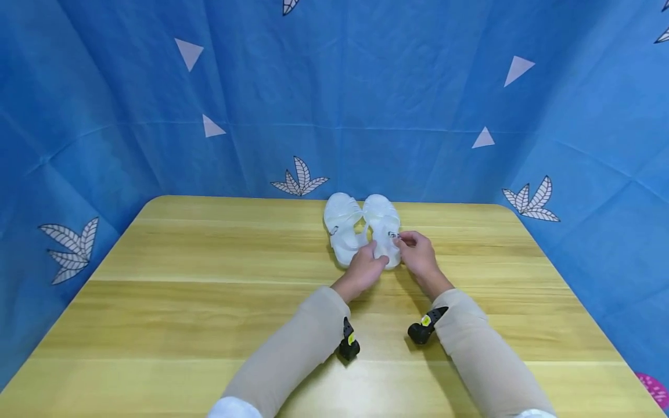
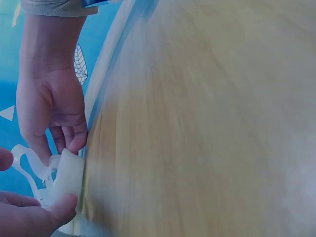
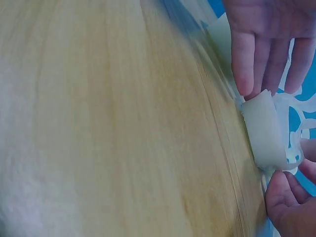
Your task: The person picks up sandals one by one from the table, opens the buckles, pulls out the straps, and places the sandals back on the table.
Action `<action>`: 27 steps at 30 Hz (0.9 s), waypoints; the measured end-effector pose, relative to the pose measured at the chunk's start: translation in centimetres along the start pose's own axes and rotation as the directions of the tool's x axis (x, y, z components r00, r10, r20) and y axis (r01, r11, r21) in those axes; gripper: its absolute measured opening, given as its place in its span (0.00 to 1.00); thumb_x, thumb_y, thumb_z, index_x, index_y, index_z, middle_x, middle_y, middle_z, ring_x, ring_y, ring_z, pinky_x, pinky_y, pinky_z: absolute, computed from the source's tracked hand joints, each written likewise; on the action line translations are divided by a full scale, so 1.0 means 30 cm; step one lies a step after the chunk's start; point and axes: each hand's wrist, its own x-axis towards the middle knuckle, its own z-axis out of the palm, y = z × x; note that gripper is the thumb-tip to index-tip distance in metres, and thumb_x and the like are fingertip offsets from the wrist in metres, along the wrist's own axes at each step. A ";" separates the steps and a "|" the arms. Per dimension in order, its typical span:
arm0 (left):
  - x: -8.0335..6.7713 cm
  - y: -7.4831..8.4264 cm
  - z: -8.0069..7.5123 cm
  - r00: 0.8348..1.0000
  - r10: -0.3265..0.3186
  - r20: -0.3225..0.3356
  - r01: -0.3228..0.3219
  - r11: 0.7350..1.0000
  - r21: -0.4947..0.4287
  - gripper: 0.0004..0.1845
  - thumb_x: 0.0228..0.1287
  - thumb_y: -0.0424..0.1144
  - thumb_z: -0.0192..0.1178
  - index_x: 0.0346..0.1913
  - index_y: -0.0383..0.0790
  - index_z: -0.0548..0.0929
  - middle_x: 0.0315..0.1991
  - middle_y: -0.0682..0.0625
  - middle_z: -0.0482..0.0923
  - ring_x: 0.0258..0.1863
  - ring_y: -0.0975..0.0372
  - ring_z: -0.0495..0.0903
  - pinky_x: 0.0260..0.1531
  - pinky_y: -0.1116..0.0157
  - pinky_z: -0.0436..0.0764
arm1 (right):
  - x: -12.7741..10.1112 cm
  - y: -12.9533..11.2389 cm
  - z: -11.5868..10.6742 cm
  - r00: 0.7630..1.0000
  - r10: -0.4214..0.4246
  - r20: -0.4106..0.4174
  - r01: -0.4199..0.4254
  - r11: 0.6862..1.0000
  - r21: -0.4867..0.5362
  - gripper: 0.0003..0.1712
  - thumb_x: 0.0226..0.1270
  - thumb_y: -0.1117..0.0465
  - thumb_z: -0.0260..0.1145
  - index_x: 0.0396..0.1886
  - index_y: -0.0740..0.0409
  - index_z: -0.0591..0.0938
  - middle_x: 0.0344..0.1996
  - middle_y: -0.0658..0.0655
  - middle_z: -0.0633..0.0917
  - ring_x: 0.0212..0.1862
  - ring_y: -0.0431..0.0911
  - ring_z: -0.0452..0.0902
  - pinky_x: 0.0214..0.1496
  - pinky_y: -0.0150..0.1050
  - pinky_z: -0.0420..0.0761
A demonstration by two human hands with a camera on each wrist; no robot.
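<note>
2 translucent white jelly sandals lie side by side, touching, at the far middle of the yellow wood-grain tabletop (image 1: 209, 302), toes pointing away from the person; the left sandal (image 1: 342, 229) lies free of both hands; the right sandal (image 1: 383, 223) is held at its heel end by both hands. The left hand (image 1: 364, 268) has its fingers curled round the heel of the right sandal, thumb pressed on the heel block in the left wrist view; the right hand (image 1: 417, 253) pinches the ankle strap at the small metal buckle (image 1: 393, 234) on the outer side. Both forearms wear beige sleeves (image 1: 292, 348); a blue leaf-patterned cloth backdrop (image 1: 366, 98) surrounds the tabletop.
</note>
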 end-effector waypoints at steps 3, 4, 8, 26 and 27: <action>-0.013 0.003 -0.016 0.999 -0.018 0.051 0.018 1.000 0.000 0.33 0.67 0.41 0.50 0.72 0.36 0.56 0.67 0.41 0.65 0.60 0.57 0.70 0.61 0.58 0.69 | -0.002 0.001 -0.006 1.000 0.006 0.008 -0.006 1.000 0.007 0.18 0.69 0.61 0.57 0.54 0.67 0.74 0.46 0.63 0.77 0.40 0.46 0.73 0.35 0.31 0.78; -0.017 0.001 -0.023 0.997 -0.022 0.072 0.023 1.000 -0.011 0.32 0.67 0.41 0.50 0.72 0.37 0.56 0.66 0.41 0.65 0.56 0.57 0.73 0.57 0.58 0.73 | -0.003 0.001 -0.007 1.000 0.005 0.009 -0.005 1.000 0.002 0.18 0.69 0.61 0.57 0.54 0.67 0.74 0.46 0.63 0.77 0.40 0.46 0.73 0.36 0.32 0.79; -0.029 -0.007 -0.059 0.988 -0.039 0.151 0.048 0.997 -0.057 0.28 0.68 0.41 0.50 0.70 0.42 0.61 0.62 0.40 0.69 0.41 0.55 0.81 0.38 0.62 0.82 | -0.010 -0.008 -0.022 1.000 0.007 0.012 -0.006 0.999 -0.032 0.18 0.69 0.60 0.56 0.54 0.66 0.75 0.47 0.63 0.77 0.43 0.49 0.75 0.40 0.35 0.78; -0.045 0.047 -0.216 0.990 0.107 0.093 -0.075 0.951 -0.299 0.18 0.70 0.36 0.49 0.60 0.36 0.73 0.49 0.37 0.78 0.34 0.57 0.81 0.32 0.66 0.81 | 0.014 -0.098 -0.077 0.993 -0.115 0.019 0.116 0.964 -0.238 0.18 0.70 0.59 0.54 0.53 0.66 0.75 0.50 0.64 0.78 0.51 0.55 0.74 0.48 0.45 0.76; -0.041 0.049 -0.226 0.992 0.111 0.052 -0.090 0.949 -0.301 0.17 0.69 0.35 0.50 0.58 0.36 0.75 0.48 0.37 0.79 0.33 0.59 0.81 0.31 0.67 0.80 | 0.015 -0.105 -0.076 0.992 -0.122 0.027 0.124 0.961 -0.246 0.18 0.70 0.59 0.54 0.53 0.65 0.76 0.50 0.64 0.78 0.51 0.55 0.74 0.49 0.46 0.76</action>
